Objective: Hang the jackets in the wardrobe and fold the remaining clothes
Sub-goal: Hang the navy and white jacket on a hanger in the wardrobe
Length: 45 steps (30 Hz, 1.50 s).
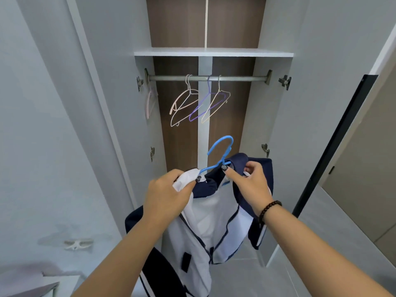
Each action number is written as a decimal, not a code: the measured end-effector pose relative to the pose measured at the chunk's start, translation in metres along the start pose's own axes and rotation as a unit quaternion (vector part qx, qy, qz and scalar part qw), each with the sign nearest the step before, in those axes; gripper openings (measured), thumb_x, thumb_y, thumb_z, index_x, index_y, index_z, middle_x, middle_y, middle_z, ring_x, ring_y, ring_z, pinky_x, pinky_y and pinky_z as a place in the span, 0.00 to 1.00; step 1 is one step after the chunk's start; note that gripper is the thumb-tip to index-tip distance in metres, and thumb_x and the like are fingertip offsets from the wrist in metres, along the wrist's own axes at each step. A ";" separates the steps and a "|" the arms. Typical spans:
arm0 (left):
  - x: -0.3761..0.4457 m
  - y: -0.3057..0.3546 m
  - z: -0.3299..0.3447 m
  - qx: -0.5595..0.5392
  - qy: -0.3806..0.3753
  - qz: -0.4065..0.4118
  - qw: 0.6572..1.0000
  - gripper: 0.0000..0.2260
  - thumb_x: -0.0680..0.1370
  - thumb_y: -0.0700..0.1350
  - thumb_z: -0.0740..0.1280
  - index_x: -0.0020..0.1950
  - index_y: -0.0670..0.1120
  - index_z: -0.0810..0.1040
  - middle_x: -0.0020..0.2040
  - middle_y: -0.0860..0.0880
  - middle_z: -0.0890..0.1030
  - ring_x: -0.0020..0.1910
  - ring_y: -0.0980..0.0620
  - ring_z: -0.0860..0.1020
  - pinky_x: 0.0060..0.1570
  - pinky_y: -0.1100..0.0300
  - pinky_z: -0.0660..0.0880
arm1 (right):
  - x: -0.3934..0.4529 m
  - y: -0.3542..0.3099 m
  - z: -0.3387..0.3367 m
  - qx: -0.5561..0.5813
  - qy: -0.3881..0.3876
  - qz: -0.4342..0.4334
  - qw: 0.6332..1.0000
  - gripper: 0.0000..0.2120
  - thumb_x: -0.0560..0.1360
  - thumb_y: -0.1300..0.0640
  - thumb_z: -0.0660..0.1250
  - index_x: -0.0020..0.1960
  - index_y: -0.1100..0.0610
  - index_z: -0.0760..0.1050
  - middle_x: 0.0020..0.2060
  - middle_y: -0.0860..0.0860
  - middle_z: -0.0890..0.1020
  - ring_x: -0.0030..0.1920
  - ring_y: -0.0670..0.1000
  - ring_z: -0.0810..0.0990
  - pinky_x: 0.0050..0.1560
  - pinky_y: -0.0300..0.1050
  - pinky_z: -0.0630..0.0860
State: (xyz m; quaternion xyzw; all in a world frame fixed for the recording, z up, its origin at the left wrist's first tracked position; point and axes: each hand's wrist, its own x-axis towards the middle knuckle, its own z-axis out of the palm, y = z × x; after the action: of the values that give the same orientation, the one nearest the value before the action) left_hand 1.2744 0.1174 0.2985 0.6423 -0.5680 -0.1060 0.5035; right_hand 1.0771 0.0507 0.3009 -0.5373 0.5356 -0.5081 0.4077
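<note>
L hand [169, 191]: curled tight on white shoulder of jacket [212, 213] & hanger [220, 155] arm.
R hand [249, 183]: thumb + fingers pinch navy collar, forefinger on hanger neck.
Jacket: hangs below both hands, in front of open wardrobe [276, 103], well under rail [167, 78].

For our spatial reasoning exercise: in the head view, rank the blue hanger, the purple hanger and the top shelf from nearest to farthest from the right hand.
1. blue hanger: just beside the right hand.
2. purple hanger: on the rail, above.
3. top shelf: highest, above the rail.
</note>
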 end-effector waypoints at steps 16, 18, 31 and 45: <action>0.053 0.014 0.079 0.053 0.014 0.006 0.998 0.09 0.73 0.54 0.71 0.38 0.50 0.78 0.31 0.52 0.78 0.32 0.51 0.76 0.30 0.56 0.73 | 0.085 -0.015 -0.070 -0.189 -0.031 -0.103 0.976 0.17 0.73 0.58 0.70 0.38 0.70 0.71 0.37 0.59 0.74 0.39 0.53 0.74 0.41 0.40 0.72; 0.067 0.018 0.088 0.043 0.025 0.042 0.998 0.05 0.73 0.51 0.72 0.40 0.51 0.81 0.32 0.53 0.80 0.33 0.52 0.77 0.31 0.56 0.74 | 0.100 -0.002 -0.092 -0.268 -0.006 -0.126 0.955 0.11 0.72 0.55 0.72 0.38 0.60 0.74 0.41 0.49 0.74 0.41 0.45 0.74 0.38 0.28 0.68; 0.128 0.028 0.153 0.019 0.051 0.108 0.993 0.08 0.70 0.49 0.69 0.41 0.46 0.83 0.32 0.55 0.79 0.32 0.52 0.75 0.31 0.63 0.71 | 0.183 0.013 -0.157 -0.245 -0.135 -0.223 0.934 0.17 0.76 0.60 0.68 0.49 0.35 0.76 0.43 0.35 0.81 0.49 0.37 0.77 0.49 0.26 0.69; 0.255 0.024 0.247 -0.030 -0.031 0.252 0.967 0.14 0.73 0.51 0.66 0.41 0.42 0.85 0.32 0.49 0.82 0.30 0.49 0.79 0.31 0.54 0.77 | 0.279 -0.010 -0.123 -0.354 -0.175 -0.229 0.890 0.09 0.81 0.57 0.60 0.53 0.51 0.80 0.44 0.40 0.80 0.45 0.40 0.76 0.48 0.32 0.69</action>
State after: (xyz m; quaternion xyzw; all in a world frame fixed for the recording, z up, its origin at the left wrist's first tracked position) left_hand 1.1696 -0.2226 0.3118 0.4594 -0.7235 -0.0121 0.5151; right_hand 0.9327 -0.2111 0.3595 -0.8340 0.4618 -0.2623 0.1498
